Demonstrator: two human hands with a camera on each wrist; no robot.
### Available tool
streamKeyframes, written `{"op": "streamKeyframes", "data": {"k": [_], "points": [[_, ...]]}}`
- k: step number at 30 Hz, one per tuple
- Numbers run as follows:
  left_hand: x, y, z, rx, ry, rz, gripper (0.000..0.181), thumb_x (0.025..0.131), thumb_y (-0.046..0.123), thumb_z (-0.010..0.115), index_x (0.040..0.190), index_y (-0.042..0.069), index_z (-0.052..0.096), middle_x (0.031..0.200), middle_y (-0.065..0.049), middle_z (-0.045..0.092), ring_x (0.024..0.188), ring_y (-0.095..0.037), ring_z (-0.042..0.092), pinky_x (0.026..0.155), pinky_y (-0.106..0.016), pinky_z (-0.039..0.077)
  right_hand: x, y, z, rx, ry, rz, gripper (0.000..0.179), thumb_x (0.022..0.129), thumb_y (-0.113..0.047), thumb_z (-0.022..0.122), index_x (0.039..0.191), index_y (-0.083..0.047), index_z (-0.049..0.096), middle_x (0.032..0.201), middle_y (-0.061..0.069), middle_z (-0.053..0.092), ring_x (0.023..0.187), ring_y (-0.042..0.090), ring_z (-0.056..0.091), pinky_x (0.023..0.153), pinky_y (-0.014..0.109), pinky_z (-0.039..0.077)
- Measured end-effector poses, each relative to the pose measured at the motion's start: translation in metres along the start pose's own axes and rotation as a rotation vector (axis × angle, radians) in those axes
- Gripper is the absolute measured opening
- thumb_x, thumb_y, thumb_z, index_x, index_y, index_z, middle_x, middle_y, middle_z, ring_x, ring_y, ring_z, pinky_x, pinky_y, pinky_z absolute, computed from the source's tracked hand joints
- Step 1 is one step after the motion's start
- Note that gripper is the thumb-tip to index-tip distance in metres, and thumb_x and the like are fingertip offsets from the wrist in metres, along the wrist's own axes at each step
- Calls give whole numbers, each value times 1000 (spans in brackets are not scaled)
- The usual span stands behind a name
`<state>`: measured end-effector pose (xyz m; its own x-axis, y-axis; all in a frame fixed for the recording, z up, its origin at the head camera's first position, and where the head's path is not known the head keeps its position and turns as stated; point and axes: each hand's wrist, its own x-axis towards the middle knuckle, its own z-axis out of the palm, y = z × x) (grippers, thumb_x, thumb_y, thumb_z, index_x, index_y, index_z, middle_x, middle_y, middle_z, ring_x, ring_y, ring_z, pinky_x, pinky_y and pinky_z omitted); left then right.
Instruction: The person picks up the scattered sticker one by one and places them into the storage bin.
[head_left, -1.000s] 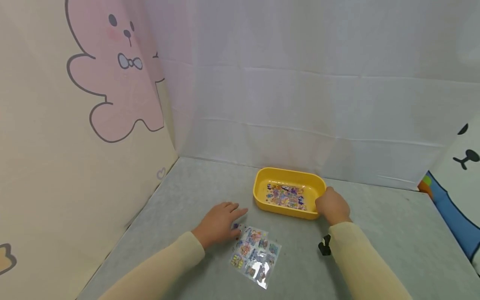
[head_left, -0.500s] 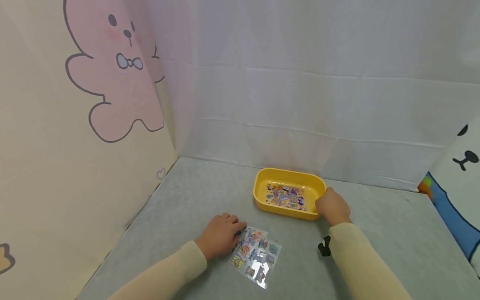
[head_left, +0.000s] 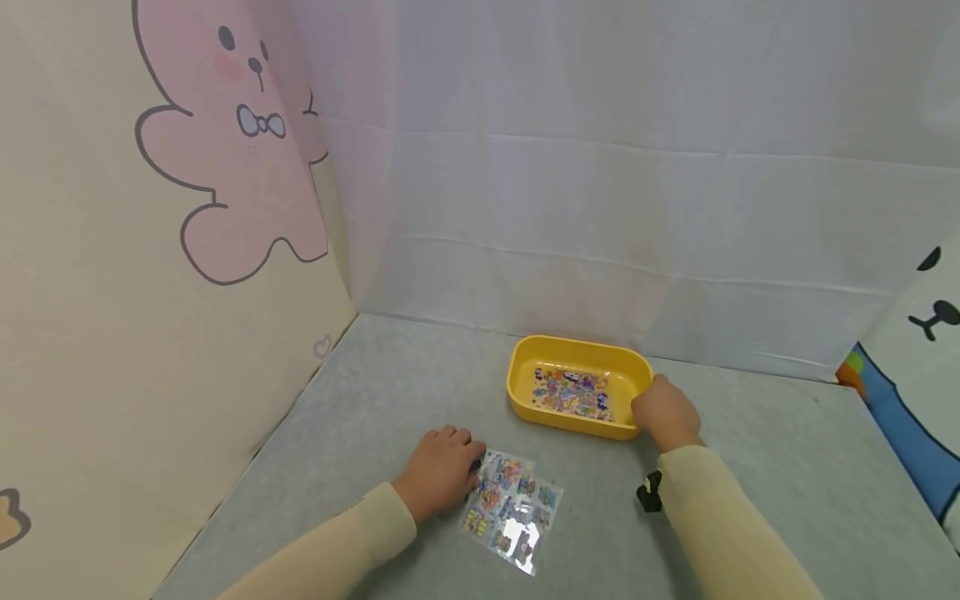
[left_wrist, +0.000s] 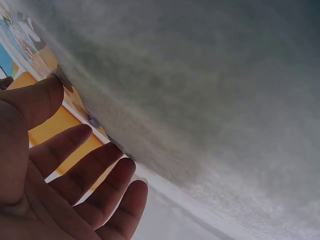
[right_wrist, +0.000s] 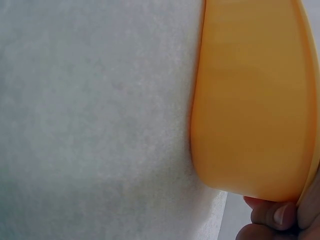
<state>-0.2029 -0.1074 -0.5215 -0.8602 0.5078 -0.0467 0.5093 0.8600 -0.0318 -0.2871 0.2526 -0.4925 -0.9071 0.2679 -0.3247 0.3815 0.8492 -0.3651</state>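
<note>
Two clear sticker sheets (head_left: 510,508) with small colourful pictures lie flat on the grey table, one partly over the other. My left hand (head_left: 441,471) rests at their left edge. In the left wrist view its thumb and fingers (left_wrist: 107,187) are loosely bent and apart, the tips right by a sheet's edge. Further back stands a yellow tray (head_left: 536,344) with more sticker pieces (head_left: 572,392) on its bottom. My right hand (head_left: 666,412) grips the tray's right end, thumb and fingers (right_wrist: 275,215) at the rim.
A white sheet wall (head_left: 600,208) rises behind the tray. The left wall (head_left: 187,350) carries a pink bear print. At far right is another wall with a printed white bear (head_left: 930,358). A black wrist mount (head_left: 649,492) sits under the right sleeve.
My left hand has lowered and drawn its fingers closer together at the sheets' left edge, no longer reaching over their corner. The right hand and the tray stay where they were.
</note>
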Motion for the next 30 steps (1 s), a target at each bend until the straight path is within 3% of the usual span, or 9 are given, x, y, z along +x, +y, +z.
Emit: {"op": "streamKeyframes", "data": {"k": [7, 14, 21, 26, 30], "points": [[1, 2, -1, 16, 32, 9, 40, 91, 38, 79, 125, 18, 70, 109, -1, 67, 101, -21, 59, 86, -42, 50, 0, 1, -1, 6, -4, 0, 57, 98, -15, 56, 141, 17, 35, 116, 30, 57, 89, 35, 55, 76, 47, 52], [7, 4, -4, -6, 7, -1, 40, 90, 35, 81, 124, 17, 70, 107, 1, 67, 98, -18, 59, 86, -40, 50, 0, 1, -2, 7, 3, 1, 57, 98, -15, 55, 141, 17, 35, 116, 30, 58, 89, 35, 55, 77, 48, 52], [15, 0, -6, -91, 44, -1, 14, 90, 14, 75, 104, 13, 71, 83, 2, 63, 77, -17, 59, 70, -38, 51, 0, 0, -1, 10, -5, 16, 60, 99, -16, 56, 144, 16, 33, 115, 30, 58, 89, 35, 56, 76, 46, 53], [19, -2, -10, -191, 1, -84, 17, 88, 10, 74, 105, 10, 72, 86, 0, 68, 79, -18, 63, 72, -39, 54, -1, 0, 0, 17, -7, 14, 60, 98, -15, 56, 143, 16, 33, 114, 29, 58, 88, 35, 56, 75, 45, 53], [22, -7, -14, -248, 4, -129, 20, 87, 11, 76, 106, 10, 73, 91, 0, 71, 83, -18, 66, 76, -40, 56, -1, 1, 0, 24, -3, 8, 58, 98, -15, 56, 142, 16, 34, 112, 28, 58, 87, 34, 55, 74, 45, 52]]}}
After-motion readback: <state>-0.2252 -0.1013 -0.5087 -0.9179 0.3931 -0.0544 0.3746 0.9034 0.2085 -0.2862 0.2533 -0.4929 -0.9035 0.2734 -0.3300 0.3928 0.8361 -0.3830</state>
